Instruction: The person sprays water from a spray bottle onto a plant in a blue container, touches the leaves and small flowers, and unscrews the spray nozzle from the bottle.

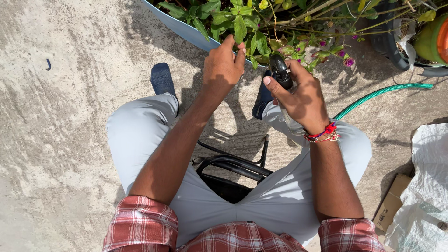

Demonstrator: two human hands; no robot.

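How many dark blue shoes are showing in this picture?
2. One dark blue shoe is on the concrete left of the left hand; the other dark blue shoe is partly hidden under the right hand.

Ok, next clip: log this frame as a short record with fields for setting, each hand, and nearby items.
setting: outdoors, person seated on a black metal chair over bare concrete ground
left hand: pinching a green leaf of the plant in the pale blue planter
right hand: gripping a clear spray bottle with a black nozzle, aimed toward the plant
wrist: red thread bracelet
nearby: green ribbed hose, white woven sack
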